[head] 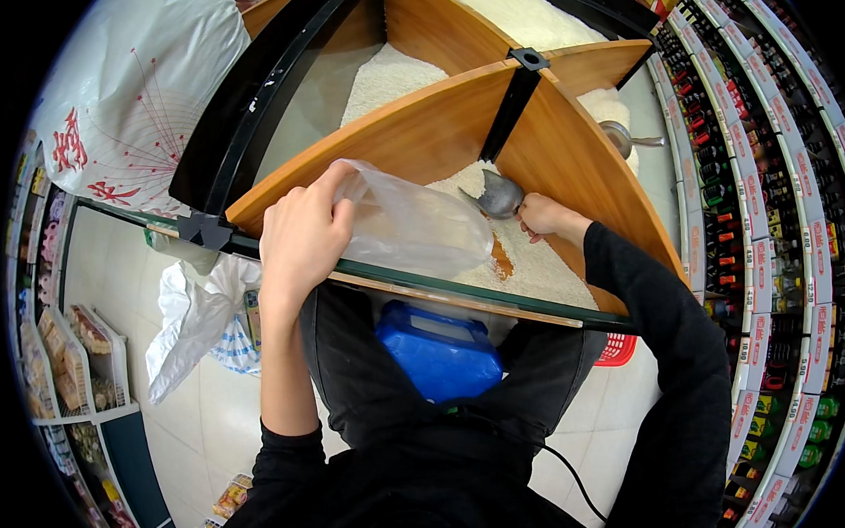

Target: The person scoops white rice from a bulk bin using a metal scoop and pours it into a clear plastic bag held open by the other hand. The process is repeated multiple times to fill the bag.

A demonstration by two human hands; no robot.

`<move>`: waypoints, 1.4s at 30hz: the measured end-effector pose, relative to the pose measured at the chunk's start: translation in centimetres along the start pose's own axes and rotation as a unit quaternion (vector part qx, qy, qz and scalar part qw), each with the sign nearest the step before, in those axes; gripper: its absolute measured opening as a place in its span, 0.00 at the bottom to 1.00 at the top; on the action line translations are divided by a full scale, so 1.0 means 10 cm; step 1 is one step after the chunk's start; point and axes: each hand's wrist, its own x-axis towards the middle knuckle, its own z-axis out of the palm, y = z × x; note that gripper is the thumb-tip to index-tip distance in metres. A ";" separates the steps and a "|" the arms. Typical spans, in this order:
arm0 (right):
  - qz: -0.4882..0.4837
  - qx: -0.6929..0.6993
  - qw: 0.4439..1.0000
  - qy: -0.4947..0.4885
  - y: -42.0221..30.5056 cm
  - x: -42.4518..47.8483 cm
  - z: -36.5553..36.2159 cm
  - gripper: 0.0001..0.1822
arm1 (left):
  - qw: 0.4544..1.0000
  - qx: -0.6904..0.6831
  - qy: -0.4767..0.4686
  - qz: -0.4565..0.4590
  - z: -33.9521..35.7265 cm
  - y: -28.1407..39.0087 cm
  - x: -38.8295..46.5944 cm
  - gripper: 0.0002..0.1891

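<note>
My left hand grips the upper edge of a clear plastic bag. The bag slants down into a wooden bin compartment, with pale grain showing through or inside it; I cannot tell which. My right hand is closed around the handle of a metal scoop, most of the handle hidden by the fingers. White rice lies around the scoop, and some sits at its mouth. Between bag and scoop, a strip of the bin's wooden floor is bare.
A glass-topped front edge runs between me and the rice. Neighbouring compartments hold more rice and another metal scoop. Below are a blue plastic container and a red basket. Bottle shelves line the right; a large printed sack stands left.
</note>
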 end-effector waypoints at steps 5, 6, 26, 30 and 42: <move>0.008 0.030 0.999 -0.029 0.12 0.10 0.00 0.16 | 1.000 0.002 -0.005 -0.003 -0.01 -0.03 0.00 0.18; 0.006 0.042 0.999 -0.028 0.14 0.11 0.00 0.16 | 1.000 0.002 -0.007 -0.005 -0.01 -0.03 0.00 0.18; -0.151 0.163 0.951 -0.216 0.24 -0.32 -0.27 0.09 | 1.000 -0.005 -0.012 0.005 -0.01 -0.03 0.01 0.19; -0.192 0.182 0.937 -0.230 0.08 -0.44 -0.36 0.09 | 1.000 -0.001 -0.012 0.006 0.00 -0.04 0.01 0.19; -0.298 0.087 0.931 -0.190 -0.51 -1.02 -0.82 0.11 | 1.000 0.003 -0.013 0.001 0.00 -0.04 0.01 0.19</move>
